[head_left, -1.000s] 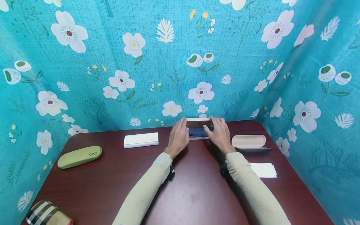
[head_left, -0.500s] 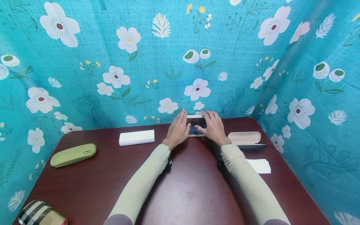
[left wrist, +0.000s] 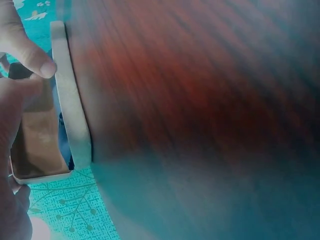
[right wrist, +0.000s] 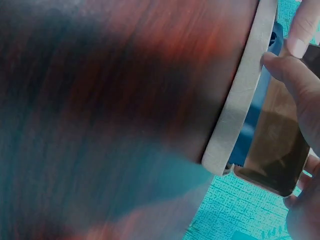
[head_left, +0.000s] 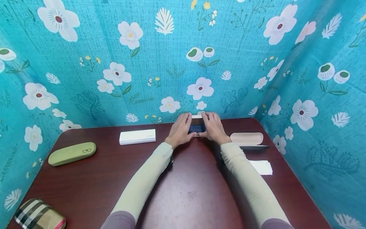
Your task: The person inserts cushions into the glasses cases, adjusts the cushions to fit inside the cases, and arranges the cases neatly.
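At the back of the table, both hands are on an open eyeglass case (head_left: 197, 121) with a pale rim and brown inside. My left hand (head_left: 179, 129) grips its left end, thumb by the front edge and fingers round the raised lid. On the opposite end my right hand (head_left: 214, 128) holds the lid the same way. The two thumbs almost meet at the front middle. Inside lies something dark blue, seemingly a folded cloth (right wrist: 248, 132). The right wrist view shows the lid (right wrist: 275, 135) leaning partway up, with fingertips behind it.
A white case (head_left: 137, 137) and a green glasses case (head_left: 72, 154) lie to the left. A plaid case (head_left: 40, 214) sits at the near left corner. On the right are an open case with beige lining (head_left: 247, 139) and white folded cloths or papers (head_left: 261, 167).
Both hands have drawn closer together along the case. The right thumb has moved from inside the case to its front edge, beside the left thumb. The head view has shifted slightly.
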Available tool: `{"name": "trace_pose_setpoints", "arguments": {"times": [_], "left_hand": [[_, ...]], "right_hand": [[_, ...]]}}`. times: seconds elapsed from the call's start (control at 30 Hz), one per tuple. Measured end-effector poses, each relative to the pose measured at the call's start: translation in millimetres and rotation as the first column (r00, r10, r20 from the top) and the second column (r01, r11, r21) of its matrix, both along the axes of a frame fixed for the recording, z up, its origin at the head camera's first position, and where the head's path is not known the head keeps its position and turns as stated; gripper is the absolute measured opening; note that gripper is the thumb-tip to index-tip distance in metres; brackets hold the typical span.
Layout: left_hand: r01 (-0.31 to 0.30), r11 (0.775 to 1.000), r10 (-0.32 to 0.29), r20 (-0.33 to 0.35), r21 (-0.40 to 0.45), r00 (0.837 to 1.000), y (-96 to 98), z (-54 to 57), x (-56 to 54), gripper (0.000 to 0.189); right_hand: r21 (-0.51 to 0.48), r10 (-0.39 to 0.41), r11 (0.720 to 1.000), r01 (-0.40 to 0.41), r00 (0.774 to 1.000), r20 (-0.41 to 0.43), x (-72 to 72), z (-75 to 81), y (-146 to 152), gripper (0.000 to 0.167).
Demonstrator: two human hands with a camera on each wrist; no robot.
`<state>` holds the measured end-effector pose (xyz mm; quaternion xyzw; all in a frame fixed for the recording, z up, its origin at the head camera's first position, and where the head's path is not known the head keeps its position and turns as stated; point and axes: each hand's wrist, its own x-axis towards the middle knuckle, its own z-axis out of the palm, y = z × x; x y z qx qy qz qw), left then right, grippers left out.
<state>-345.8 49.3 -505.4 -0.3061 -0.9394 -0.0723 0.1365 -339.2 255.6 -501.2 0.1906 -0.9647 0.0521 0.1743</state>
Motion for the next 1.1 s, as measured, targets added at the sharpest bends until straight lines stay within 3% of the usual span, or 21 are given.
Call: {"name": "trace_pose_setpoints", "arguments": {"times": [0.23,0.47,0.87,1.1], "left_hand": [[0.002,1.000,-0.002,-0.026,0.028,1.000,-1.0,-2.9,1.1,0.105],[-0.012,0.998,0.016,-0.065,0.055,0.998,1.5,-3.2,5.1,0.096],[-0.024,0.998,0.036,-0.188,0.065,0.981,5.8,-8.9,12.4,0.085],[-0.032,0.996,0.049,-0.207,0.087,0.977,7.5,-8.0,15.7,0.072]], "right_hand": [[-0.003,0.018,1.000,-0.018,1.000,-0.017,4.0,-2.5,1.1,0.117],[0.022,-0.027,0.999,0.027,1.000,0.002,6.8,-0.9,-1.3,0.110],[0.070,-0.031,0.997,0.036,0.997,-0.072,10.7,-5.1,-4.5,0.095],[0.071,-0.031,0.997,0.039,0.993,-0.114,13.0,-6.9,-6.4,0.089]]}}
